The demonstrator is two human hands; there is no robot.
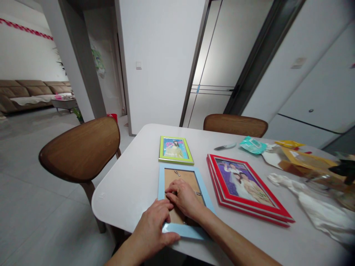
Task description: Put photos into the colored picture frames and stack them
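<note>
A light blue picture frame (161,181) lies face down near the table's front edge, its brown backing board (188,178) showing with small metal clips at the sides. My left hand (155,223) grips the lower left corner of this frame, thumb on the near edge and fingers on the left side. Over the backing is my right hand (183,195), its fingers pinched together at the left clip; whatever sits between the fingertips is too small to make out. Just beyond the blue frame lies a green picture frame (176,160) with a photo facing up.
Two stacked red frames (222,195) lie to the right. Farther back are a knife (225,146), a teal packet (253,145), a cardboard box (299,160) and white cloth (318,207). Wooden chairs (83,149) stand at the left and far sides.
</note>
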